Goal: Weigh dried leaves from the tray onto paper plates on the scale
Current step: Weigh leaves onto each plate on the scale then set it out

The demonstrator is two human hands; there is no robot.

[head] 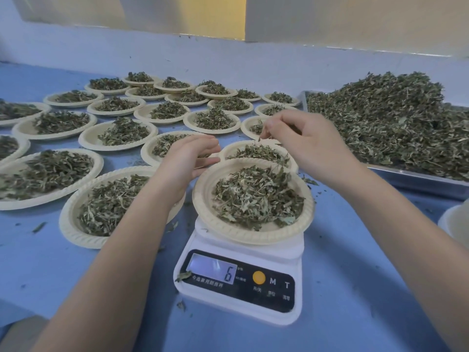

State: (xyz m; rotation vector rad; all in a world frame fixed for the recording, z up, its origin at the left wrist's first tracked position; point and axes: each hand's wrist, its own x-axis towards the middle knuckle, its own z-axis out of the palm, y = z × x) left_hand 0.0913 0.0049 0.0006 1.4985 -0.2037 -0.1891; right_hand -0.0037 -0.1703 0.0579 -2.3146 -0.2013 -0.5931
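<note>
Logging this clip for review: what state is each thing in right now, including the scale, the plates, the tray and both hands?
Scale: on, display shows 6.
Plate on scale: loaded with dried leaves.
Tray: heaped with dried leaves.
Other plates: filled, spread over the blue table.
Left hand: fingers relaxed, beside the plate's rim, holding nothing.
Right hand: pinching a few leaf bits above the plates.

I count one scale (241, 283), one heaped tray (416, 179), two hands, and some two dozen filled paper plates (119, 133).

Matt paper plate (203, 199), glossy plastic scale (289, 252), shiny metal tray (416, 180).
</note>
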